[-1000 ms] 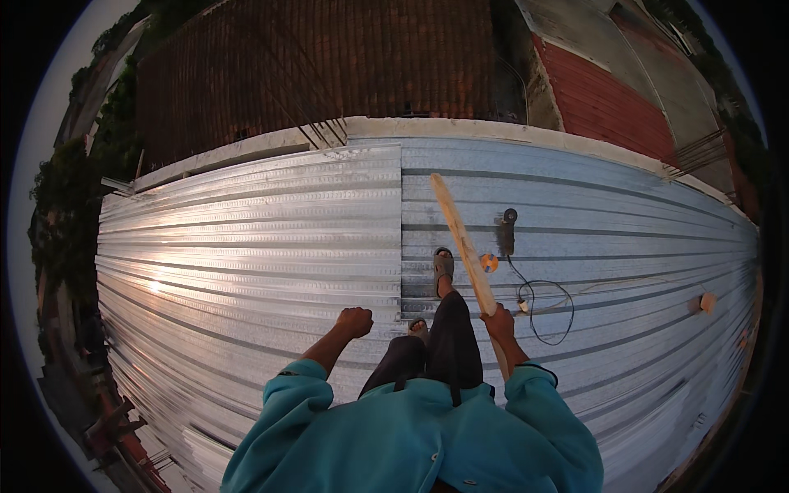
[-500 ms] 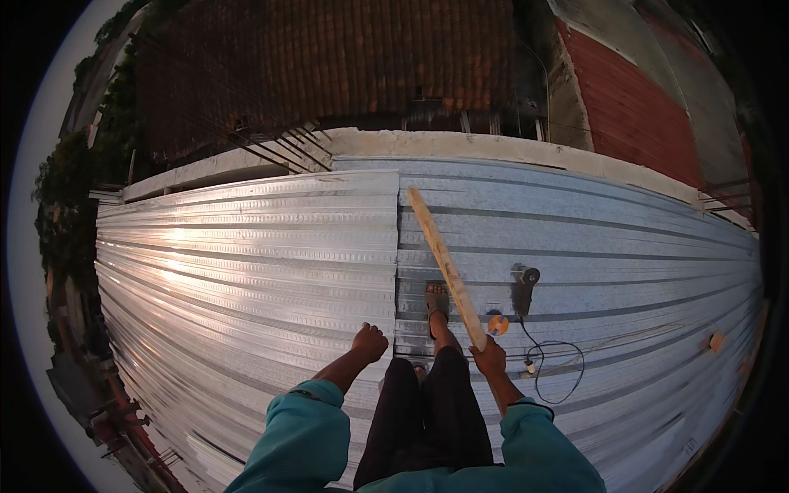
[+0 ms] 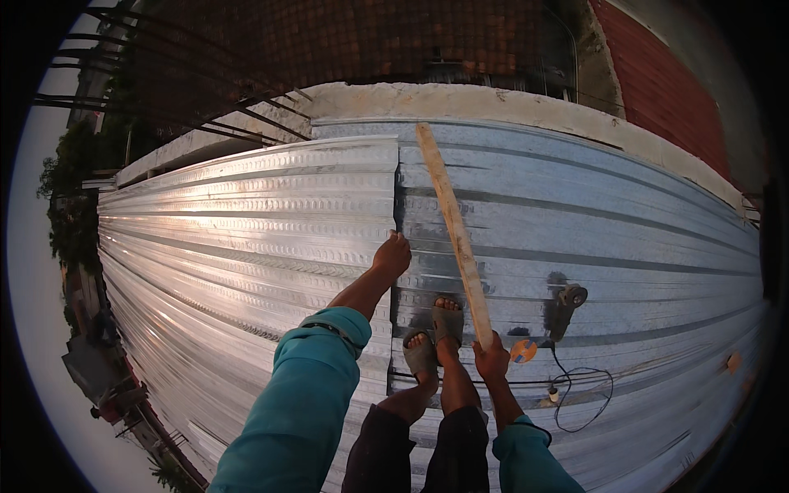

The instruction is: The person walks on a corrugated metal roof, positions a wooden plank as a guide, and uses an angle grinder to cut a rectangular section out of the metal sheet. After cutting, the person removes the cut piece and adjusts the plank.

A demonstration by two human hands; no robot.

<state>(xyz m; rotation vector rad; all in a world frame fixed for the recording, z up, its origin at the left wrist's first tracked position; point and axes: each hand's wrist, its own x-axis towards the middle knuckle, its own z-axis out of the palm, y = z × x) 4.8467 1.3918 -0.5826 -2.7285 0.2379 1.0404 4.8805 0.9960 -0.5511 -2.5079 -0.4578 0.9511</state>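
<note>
On corrugated roofing (image 3: 246, 238), right hand (image 3: 491, 359) grips one wooden plank (image 3: 454, 230); left hand (image 3: 392, 256) fisted, empty.

A silvery corrugated metal roof (image 3: 246, 238) fills most of the view, its ribs running left to right and curving with the lens. It is made of overlapping sheets; the edge of one sheet forms a seam running away from the viewer near the middle. A pale concrete ledge (image 3: 493, 105) borders its far edge. Lying on the metal are a small dark angle grinder (image 3: 567, 302) with its thin black cord (image 3: 579, 394) looped beside it, an orange and white tape measure (image 3: 523, 351), and a small orange scrap (image 3: 734, 361) far to the right. Two feet in grey sandals (image 3: 434, 341) stand on the sheets.
</note>
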